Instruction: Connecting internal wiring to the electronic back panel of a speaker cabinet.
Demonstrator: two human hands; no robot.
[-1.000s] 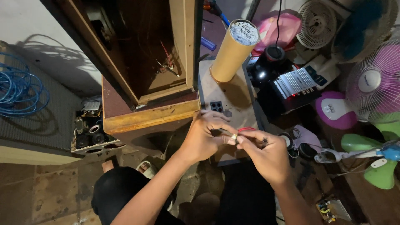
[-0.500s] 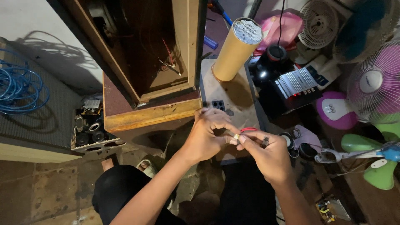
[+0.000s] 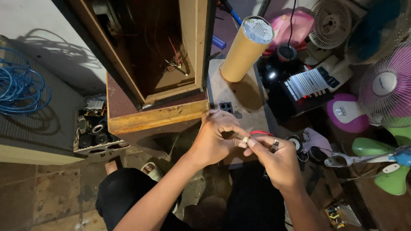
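My left hand (image 3: pixel 216 139) and my right hand (image 3: pixel 276 160) meet in front of me, fingertips pinched together on a small pale part (image 3: pixel 245 140) with a red wire (image 3: pixel 261 133) looping off it to the right. A ring shows on a right-hand finger. Just beyond the hands lies a grey board (image 3: pixel 233 96) with a black socket block (image 3: pixel 225 106). An open wooden speaker cabinet (image 3: pixel 158 64) with loose wires inside stands to the upper left. My knees in black trousers (image 3: pixel 124 196) are below.
A tall cardboard tube (image 3: pixel 246 49) stands on the grey board. Several fans (image 3: pixel 385 90) crowd the right side, with a black amplifier (image 3: pixel 299 87) beside them. A blue cable coil (image 3: pixel 19 92) lies on a grey box at left, next to a panel of parts (image 3: pixel 92 128).
The hands stay pinched on the small part and have barely shifted; the view has tilted slightly.
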